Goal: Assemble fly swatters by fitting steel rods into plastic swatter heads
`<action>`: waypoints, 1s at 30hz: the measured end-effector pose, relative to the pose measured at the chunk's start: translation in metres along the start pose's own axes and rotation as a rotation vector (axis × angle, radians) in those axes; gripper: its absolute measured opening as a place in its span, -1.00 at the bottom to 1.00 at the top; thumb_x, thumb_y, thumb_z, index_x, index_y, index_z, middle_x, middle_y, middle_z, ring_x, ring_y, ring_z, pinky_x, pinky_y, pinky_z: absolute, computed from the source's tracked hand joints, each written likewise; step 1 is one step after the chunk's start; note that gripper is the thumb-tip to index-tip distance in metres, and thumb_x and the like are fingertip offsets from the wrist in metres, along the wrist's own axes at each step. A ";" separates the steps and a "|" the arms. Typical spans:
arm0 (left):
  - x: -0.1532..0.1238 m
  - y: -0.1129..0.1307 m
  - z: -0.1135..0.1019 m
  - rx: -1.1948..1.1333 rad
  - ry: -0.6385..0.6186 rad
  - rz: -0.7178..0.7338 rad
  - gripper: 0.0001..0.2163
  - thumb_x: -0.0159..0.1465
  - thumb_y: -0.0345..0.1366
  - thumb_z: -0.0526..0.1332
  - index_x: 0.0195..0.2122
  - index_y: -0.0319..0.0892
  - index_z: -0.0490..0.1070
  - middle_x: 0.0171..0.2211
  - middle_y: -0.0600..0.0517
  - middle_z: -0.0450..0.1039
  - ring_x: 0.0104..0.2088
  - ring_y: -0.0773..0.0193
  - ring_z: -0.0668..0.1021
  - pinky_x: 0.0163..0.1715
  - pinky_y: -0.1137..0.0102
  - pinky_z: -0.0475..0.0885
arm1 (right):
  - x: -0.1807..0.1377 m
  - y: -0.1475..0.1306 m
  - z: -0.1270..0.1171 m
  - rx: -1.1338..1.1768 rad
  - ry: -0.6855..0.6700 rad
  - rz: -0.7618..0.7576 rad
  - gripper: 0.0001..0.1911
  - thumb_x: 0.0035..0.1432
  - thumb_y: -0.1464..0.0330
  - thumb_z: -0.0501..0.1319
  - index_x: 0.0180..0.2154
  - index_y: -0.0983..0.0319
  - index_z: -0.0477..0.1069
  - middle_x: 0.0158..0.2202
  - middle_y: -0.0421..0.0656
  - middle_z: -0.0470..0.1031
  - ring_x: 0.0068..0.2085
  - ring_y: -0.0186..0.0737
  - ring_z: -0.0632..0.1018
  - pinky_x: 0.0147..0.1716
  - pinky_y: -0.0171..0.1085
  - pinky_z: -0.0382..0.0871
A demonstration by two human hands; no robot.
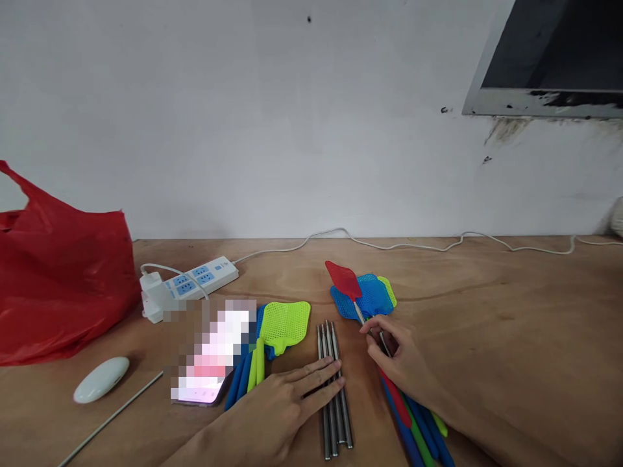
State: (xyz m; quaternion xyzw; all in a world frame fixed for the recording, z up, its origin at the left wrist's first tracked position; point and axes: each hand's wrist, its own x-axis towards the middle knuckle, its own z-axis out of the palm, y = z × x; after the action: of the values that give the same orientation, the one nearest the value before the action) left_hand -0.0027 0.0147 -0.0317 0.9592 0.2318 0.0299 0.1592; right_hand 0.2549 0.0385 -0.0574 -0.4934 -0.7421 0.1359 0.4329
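Observation:
My left hand [285,408] lies with its fingers stretched over a row of several metal rods [335,421], touching them. My right hand [403,357] is closed, thumb and fingers pinching the metal shaft of a red fly swatter [343,280]. The red head points away and rests over blue fly swatters [374,297] and a yellow-green one [388,292]. Blue, green and yellow handles fan out below my right wrist. Left of the rods, a yellow-green fly swatter head [287,324] overlaps a blue one, with loose-looking blue and yellow handles [252,373] beside it.
A lit, blurred phone [209,363] lies on the wooden table at left. Behind it sits a power strip [204,277] with a plugged-in adapter, its white cable [379,246] running along the wall. A red plastic bag [63,285], white mouse [102,379] and thin rod [114,418] are further left.

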 end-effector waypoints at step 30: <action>-0.001 -0.001 -0.005 0.019 0.275 -0.133 -0.65 0.39 -0.49 0.00 0.13 -0.09 0.33 0.06 -0.06 0.45 0.06 0.10 0.47 0.10 0.16 0.39 | 0.013 -0.012 -0.011 1.185 -0.174 0.621 -0.58 -0.01 0.35 0.37 -0.07 0.15 0.41 -0.41 -0.30 0.37 -0.64 -0.50 0.17 -0.73 -0.46 0.04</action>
State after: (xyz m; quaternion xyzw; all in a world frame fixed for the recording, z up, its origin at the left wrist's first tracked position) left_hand -0.0050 0.0162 -0.0273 0.9300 0.3148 0.1482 0.1183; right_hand 0.2548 0.0412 -0.0368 -0.3503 -0.3978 0.6775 0.5100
